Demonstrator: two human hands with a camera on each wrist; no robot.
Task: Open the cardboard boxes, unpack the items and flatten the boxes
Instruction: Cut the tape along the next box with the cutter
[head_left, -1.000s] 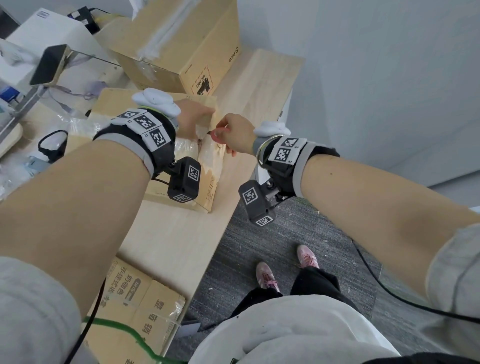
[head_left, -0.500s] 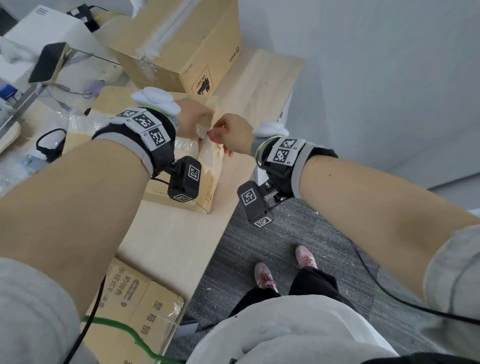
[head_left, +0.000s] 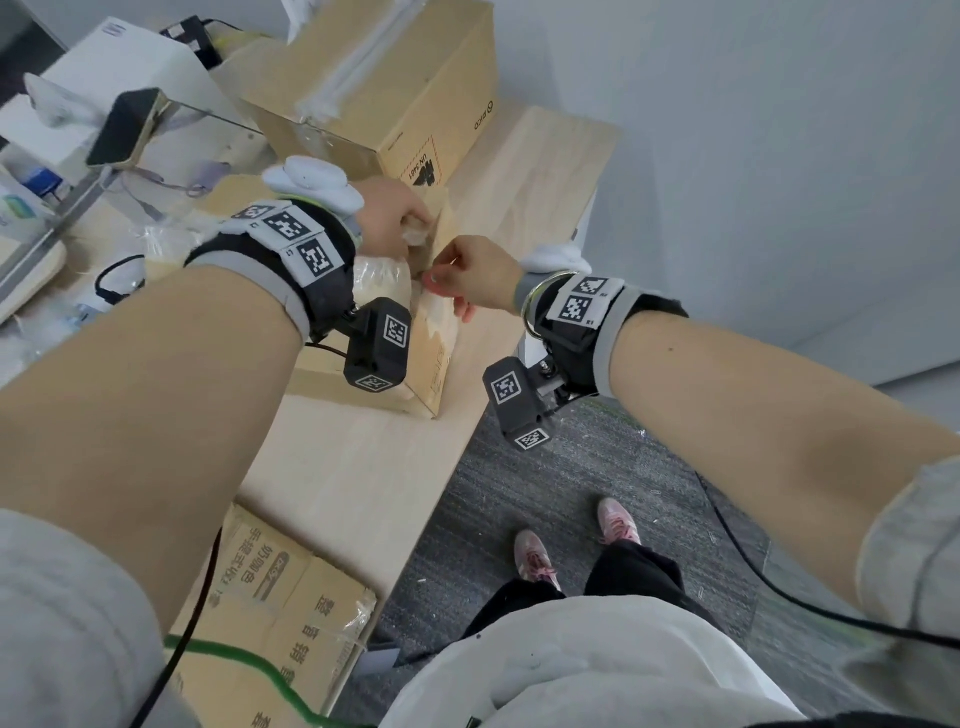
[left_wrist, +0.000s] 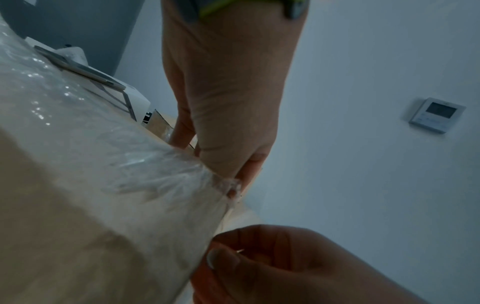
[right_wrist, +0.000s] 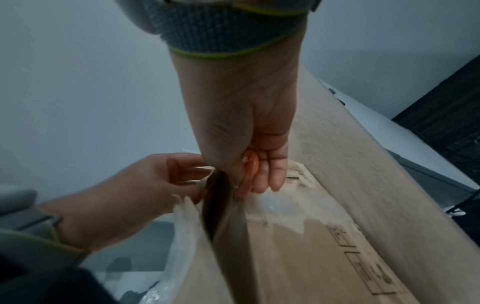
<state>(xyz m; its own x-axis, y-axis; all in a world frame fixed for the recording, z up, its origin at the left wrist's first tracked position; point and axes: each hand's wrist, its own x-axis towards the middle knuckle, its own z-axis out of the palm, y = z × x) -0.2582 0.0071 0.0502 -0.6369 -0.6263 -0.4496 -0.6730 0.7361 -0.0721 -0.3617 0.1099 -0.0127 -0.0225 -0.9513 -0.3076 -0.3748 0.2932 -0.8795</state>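
A flat cardboard box (head_left: 434, 364) wrapped in clear tape (left_wrist: 124, 160) lies on the wooden table (head_left: 353, 478) near its right edge. My left hand (head_left: 392, 218) pinches loose crumpled tape at the box's top edge, next to the flap. My right hand (head_left: 470, 275) grips a small orange-red cutter (right_wrist: 250, 170) at the same edge. In the right wrist view a dark slit (right_wrist: 217, 205) gapes between the top flap and the side wall, just below the cutter. The cutter's blade is hidden by my fingers.
A large taped cardboard box (head_left: 395, 98) stands behind on the table. Flattened printed boxes (head_left: 280, 613) lie at the near left. A phone on a stand (head_left: 124, 127) and a white box (head_left: 130, 67) are at the far left. Grey carpet (head_left: 545, 467) lies beyond the table's edge.
The right hand with the cutter has shifted slightly nearer along the box's top edge. The left hand keeps its pinch in about the same place.
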